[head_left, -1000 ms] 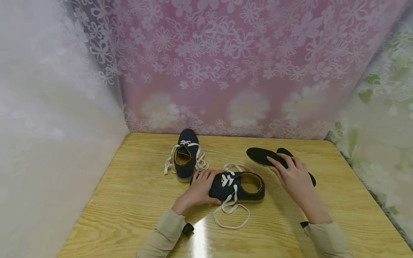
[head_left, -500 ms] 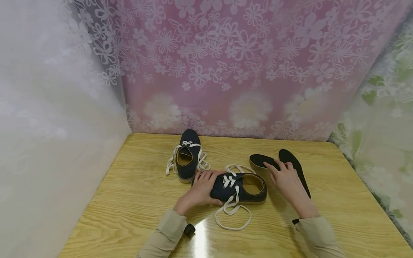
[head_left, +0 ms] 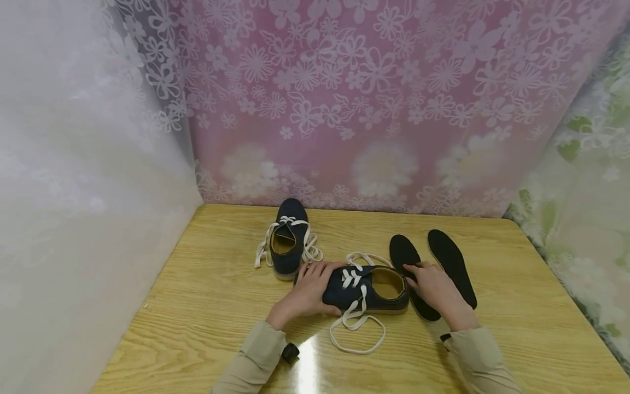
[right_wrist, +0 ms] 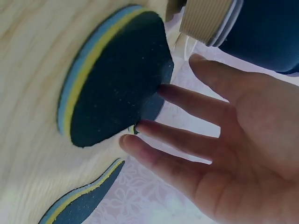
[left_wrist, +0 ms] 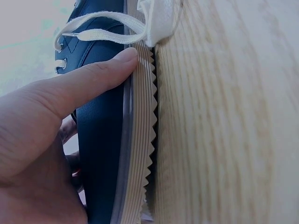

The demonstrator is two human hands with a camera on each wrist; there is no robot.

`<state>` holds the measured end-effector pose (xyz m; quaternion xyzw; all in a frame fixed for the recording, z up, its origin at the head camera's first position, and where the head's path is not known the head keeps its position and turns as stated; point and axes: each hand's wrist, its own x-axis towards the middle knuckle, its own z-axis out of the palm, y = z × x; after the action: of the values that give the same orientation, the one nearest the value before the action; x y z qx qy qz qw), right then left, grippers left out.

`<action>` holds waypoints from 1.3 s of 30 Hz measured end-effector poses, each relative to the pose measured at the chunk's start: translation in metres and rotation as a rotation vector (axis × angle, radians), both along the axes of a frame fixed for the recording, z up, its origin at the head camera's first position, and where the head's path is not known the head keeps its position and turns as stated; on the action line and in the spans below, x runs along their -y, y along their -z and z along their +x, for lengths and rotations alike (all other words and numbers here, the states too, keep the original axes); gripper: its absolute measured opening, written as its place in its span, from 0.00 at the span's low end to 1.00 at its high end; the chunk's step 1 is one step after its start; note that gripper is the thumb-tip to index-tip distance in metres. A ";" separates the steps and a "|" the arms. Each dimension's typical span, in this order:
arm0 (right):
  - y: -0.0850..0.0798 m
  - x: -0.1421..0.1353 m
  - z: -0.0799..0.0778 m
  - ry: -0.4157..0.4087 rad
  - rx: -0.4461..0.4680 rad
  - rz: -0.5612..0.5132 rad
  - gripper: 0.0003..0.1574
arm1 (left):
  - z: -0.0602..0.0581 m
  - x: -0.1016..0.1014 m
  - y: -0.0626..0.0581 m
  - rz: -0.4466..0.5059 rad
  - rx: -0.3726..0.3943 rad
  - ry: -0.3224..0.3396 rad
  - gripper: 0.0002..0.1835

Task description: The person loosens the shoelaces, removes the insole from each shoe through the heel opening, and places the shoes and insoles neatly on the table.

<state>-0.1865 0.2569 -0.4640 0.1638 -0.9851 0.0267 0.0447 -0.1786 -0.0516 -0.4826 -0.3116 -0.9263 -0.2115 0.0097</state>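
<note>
My left hand [head_left: 310, 293] grips the toe end of a navy lace-up sneaker [head_left: 337, 295] lying on the table, toe to the left. In the left wrist view the thumb [left_wrist: 100, 77] presses along its ribbed tan sole [left_wrist: 142, 107], while the other fingers are mostly hidden beyond the upper. Just right of the heel lies a black insole [head_left: 403, 251], partly covered by my right hand [head_left: 435, 287]. The right wrist view has that hand's fingers extended and spread, fingertips at the insole's edge. A second black insole [head_left: 453, 262] lies to its right.
Another navy sneaker [head_left: 291, 210] stands behind the left hand, toe pointing to the back, its white laces loose. A long white lace loop [head_left: 359, 352] trails in front of the held sneaker. Floral curtains [head_left: 344, 109] border the wooden table [head_left: 206, 306].
My right hand has moved left and lowered the first insole onto the table beside the sneaker's heel, loosening its hold. The left hand stays on the sneaker.
</note>
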 end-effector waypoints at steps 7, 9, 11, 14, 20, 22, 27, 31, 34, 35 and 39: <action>0.000 -0.009 0.006 -0.084 -0.024 -0.016 0.30 | -0.001 0.001 0.000 -0.004 0.000 -0.003 0.55; 0.001 -0.011 0.008 -0.140 -0.018 -0.005 0.33 | 0.000 0.002 0.000 -0.002 0.001 -0.004 0.55; 0.002 -0.012 0.009 -0.175 -0.011 0.006 0.34 | 0.000 0.003 -0.001 0.000 0.004 -0.004 0.55; 0.004 -0.012 0.008 -0.187 -0.016 0.032 0.34 | 0.000 0.004 -0.002 0.001 0.013 -0.005 0.55; 0.005 -0.015 -0.005 -0.154 -0.016 0.032 0.32 | 0.000 0.003 -0.003 0.002 0.019 0.001 0.55; 0.006 -0.018 -0.010 -0.146 -0.008 0.024 0.32 | 0.000 0.003 -0.003 0.005 0.019 0.004 0.55; 0.005 -0.022 -0.019 -0.137 0.043 -0.005 0.32 | -0.001 0.002 -0.002 0.004 0.014 0.002 0.55; 0.000 -0.020 -0.023 -0.141 0.054 -0.036 0.32 | -0.002 0.001 0.000 0.002 0.016 0.003 0.55; -0.002 -0.014 -0.030 -0.169 0.026 -0.070 0.32 | -0.002 0.001 0.001 0.005 0.014 0.008 0.55; -0.003 -0.011 -0.033 -0.184 0.018 -0.080 0.32 | -0.002 0.001 0.001 0.006 0.013 0.010 0.55; -0.004 0.003 -0.046 -0.285 0.033 -0.153 0.29 | -0.002 0.001 0.002 0.004 0.004 0.012 0.55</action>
<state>-0.2321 0.2535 -0.4600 0.2978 -0.9475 0.1104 0.0364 -0.1806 -0.0524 -0.4845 -0.3167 -0.9240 -0.2141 0.0073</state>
